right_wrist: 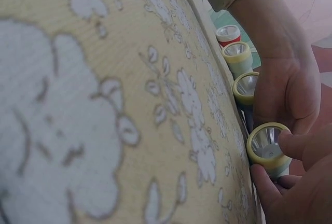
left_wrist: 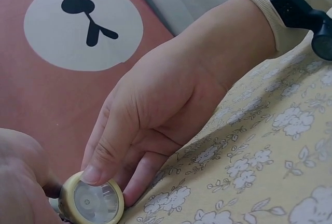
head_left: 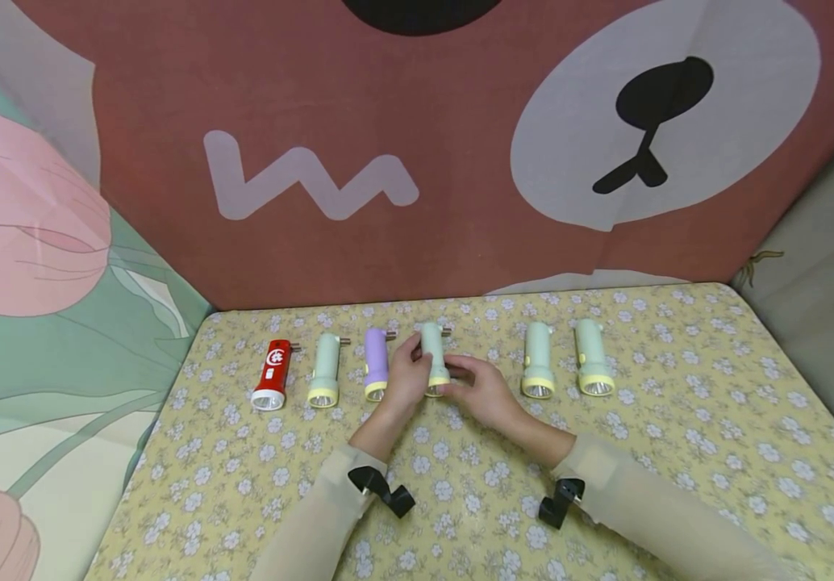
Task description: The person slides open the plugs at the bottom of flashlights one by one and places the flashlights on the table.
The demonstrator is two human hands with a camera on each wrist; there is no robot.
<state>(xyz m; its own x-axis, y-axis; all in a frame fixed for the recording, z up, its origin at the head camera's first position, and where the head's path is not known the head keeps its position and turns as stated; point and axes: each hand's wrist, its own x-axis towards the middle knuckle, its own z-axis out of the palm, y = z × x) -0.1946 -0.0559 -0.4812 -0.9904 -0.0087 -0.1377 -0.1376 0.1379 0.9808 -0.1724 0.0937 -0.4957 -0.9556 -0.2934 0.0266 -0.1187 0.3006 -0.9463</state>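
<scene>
Both sleeved forearms, nearest the lens, run up over the flowered tabletop (head_left: 678, 420) to one mint torch (head_left: 432, 355), which lies between the two grips in the middle of a row. It is pinched from both sides, the left hand (head_left: 406, 378) curled on its barrel and the right hand (head_left: 481, 391) closed narrowly on its yellow lens ring, seemingly to steady it flat. Its long axis runs away from the person, lens end facing back toward them, with a purple torch (head_left: 376, 363) just left of the grips.
</scene>
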